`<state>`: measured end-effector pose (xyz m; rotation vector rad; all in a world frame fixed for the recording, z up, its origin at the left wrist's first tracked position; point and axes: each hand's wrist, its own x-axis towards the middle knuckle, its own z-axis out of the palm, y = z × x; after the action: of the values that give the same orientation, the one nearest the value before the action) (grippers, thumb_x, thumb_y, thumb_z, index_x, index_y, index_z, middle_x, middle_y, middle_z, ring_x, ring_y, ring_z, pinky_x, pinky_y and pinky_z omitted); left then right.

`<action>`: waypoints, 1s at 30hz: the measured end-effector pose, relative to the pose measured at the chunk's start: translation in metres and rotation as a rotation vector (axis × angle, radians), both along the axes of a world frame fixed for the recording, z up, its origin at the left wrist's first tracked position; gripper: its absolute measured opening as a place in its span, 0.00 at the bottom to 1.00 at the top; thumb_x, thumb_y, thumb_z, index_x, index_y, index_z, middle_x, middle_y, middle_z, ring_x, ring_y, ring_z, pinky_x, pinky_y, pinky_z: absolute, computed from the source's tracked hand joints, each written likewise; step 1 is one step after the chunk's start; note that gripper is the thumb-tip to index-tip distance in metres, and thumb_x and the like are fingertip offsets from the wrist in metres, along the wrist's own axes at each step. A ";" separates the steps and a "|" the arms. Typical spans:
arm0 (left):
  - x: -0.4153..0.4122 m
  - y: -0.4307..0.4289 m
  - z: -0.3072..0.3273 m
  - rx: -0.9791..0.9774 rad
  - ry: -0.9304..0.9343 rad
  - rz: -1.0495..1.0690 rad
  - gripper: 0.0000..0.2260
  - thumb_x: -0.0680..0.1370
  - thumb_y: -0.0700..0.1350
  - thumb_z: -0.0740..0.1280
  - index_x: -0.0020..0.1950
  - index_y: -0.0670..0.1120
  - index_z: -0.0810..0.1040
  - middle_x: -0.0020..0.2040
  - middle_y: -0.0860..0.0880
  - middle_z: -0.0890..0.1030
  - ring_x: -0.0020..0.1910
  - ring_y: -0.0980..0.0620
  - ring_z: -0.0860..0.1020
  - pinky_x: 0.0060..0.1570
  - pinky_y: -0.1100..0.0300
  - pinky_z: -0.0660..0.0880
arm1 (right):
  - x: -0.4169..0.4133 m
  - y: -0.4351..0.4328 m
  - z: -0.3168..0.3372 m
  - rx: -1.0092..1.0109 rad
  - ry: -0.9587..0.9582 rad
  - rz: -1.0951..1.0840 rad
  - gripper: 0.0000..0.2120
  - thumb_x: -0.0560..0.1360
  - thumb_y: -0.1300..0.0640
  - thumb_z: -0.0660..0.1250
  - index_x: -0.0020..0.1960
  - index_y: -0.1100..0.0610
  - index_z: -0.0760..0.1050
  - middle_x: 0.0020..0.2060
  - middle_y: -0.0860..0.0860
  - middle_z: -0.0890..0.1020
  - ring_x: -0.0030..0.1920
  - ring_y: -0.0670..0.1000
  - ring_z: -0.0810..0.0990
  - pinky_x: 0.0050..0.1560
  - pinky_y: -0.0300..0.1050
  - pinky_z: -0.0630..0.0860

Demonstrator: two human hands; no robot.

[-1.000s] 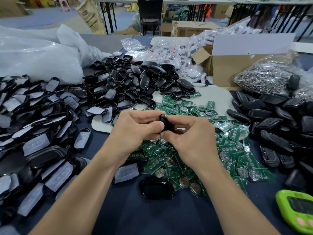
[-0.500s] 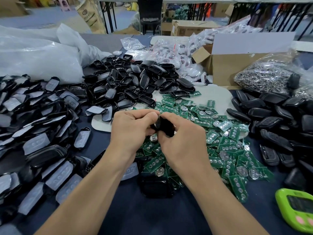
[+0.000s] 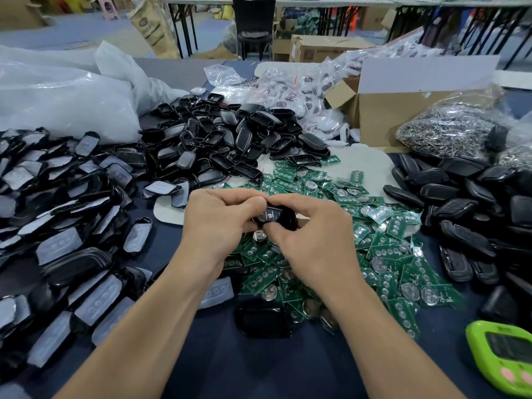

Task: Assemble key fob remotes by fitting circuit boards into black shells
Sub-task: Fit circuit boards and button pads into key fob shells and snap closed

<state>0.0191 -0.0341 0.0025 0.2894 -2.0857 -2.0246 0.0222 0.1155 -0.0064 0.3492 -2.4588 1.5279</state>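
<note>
A black key fob (image 3: 275, 218) with button markings on its face is held between both hands above a heap of green circuit boards (image 3: 339, 246). My left hand (image 3: 218, 223) grips its left end with curled fingers. My right hand (image 3: 311, 240) pinches its right side between thumb and fingers. A single black shell (image 3: 263, 318) lies on the dark cloth just below the boards. Whether a board sits inside the held fob is hidden.
Empty black shells (image 3: 221, 145) are piled behind the boards, closed fobs (image 3: 472, 214) at the right, shells with grey rubber pads (image 3: 57, 226) at the left. A cardboard box (image 3: 385, 113), bags of metal rings (image 3: 449, 131) and a green timer (image 3: 503, 355) stand at the right.
Both hands have turned the fob between them, so its button face shows now. The hands stay at about the same spot over the boards.
</note>
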 end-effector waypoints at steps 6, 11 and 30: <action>0.002 0.001 0.001 -0.045 0.084 -0.065 0.12 0.76 0.35 0.76 0.40 0.53 0.90 0.39 0.47 0.88 0.41 0.46 0.88 0.43 0.57 0.85 | -0.014 0.011 0.000 -0.425 -0.308 0.104 0.13 0.75 0.66 0.74 0.44 0.48 0.89 0.42 0.50 0.89 0.44 0.52 0.89 0.45 0.47 0.86; 0.003 0.001 -0.004 -0.151 0.028 -0.166 0.09 0.77 0.41 0.76 0.47 0.55 0.89 0.42 0.50 0.89 0.44 0.50 0.88 0.46 0.58 0.85 | -0.013 0.014 -0.002 -0.448 -0.271 0.058 0.11 0.72 0.68 0.77 0.46 0.52 0.89 0.40 0.51 0.89 0.42 0.55 0.89 0.45 0.48 0.86; 0.002 0.001 -0.006 -0.182 0.099 -0.129 0.14 0.73 0.50 0.79 0.58 0.55 0.88 0.50 0.55 0.89 0.52 0.57 0.86 0.53 0.60 0.82 | -0.009 0.010 0.008 -0.523 -0.348 0.060 0.10 0.73 0.65 0.77 0.45 0.51 0.89 0.33 0.47 0.86 0.29 0.42 0.78 0.33 0.35 0.76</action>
<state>0.0209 -0.0336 -0.0038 0.0242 -2.2587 -1.8562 0.0133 0.1260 0.0011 0.0632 -2.1608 2.3380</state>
